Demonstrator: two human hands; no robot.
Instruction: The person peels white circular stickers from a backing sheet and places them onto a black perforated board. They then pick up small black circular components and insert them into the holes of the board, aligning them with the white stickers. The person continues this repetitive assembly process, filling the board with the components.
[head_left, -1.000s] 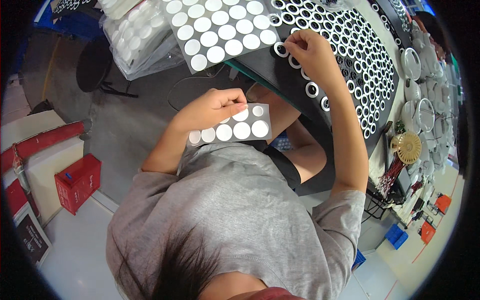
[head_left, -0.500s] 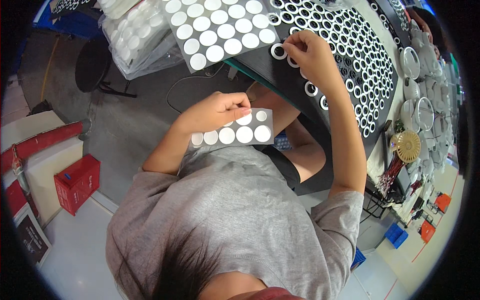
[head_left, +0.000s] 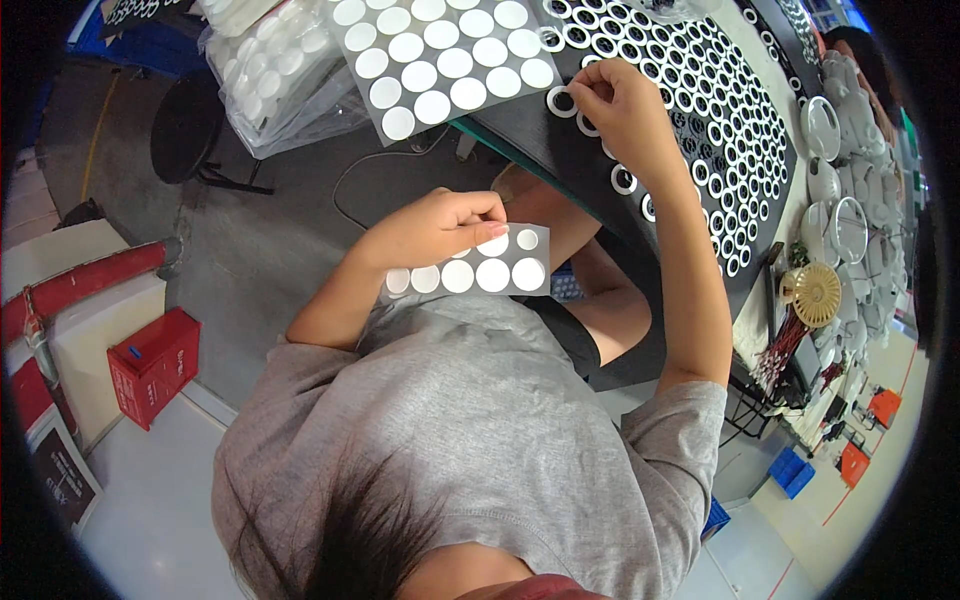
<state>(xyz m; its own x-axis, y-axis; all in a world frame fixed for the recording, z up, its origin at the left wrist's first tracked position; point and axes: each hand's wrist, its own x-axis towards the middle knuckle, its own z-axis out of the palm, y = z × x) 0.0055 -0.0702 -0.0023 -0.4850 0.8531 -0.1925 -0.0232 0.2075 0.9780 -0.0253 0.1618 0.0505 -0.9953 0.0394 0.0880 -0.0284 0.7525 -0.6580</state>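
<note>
With the left hand we pinch a sheet above our grey shirt, plenty of white stickers left on it, while the right hand hovers curled at one ring on the surface, its grip unclear, many dark-centred rings seemingly left.

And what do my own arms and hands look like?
Your left hand and right hand are ungloved. The left forearm and right forearm are bare, with no wristwear visible; the left sleeve and right sleeve are short, loose and grey.
</note>
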